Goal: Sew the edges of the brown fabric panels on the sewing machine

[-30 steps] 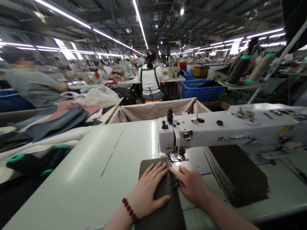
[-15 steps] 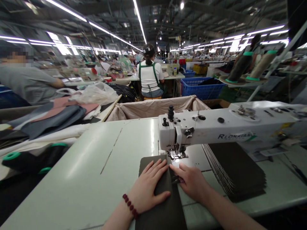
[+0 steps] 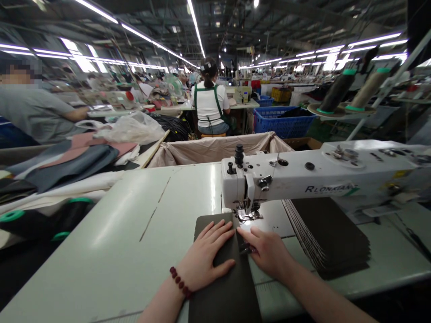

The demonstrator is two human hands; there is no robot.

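Note:
A dark olive fabric piece (image 3: 225, 291) lies on the pale green table, its upper edge beside the presser foot (image 3: 248, 215) of the white sewing machine (image 3: 289, 175). My left hand (image 3: 207, 258) rests flat on the fabric with fingers stretched forward and thumb apart. At the fabric's right edge, my right hand (image 3: 269, 251) is closed round a small dark metal tool (image 3: 247, 249), its index finger pointing at the edge just below the foot. The tool's handle is mostly hidden in the palm.
Right of my right hand sits a stack of dark fabric pieces (image 3: 333, 233). Thread cones (image 3: 338, 92) stand behind the machine. At left are black spools (image 3: 27, 224) and cloth (image 3: 74, 166). Beyond are a cloth-lined bin (image 3: 215, 150), a blue basket (image 3: 283, 123) and two people.
The whole view has shifted slightly. Both hands keep nearly the same place on the fabric by the presser foot, and the small tool stays in my right hand.

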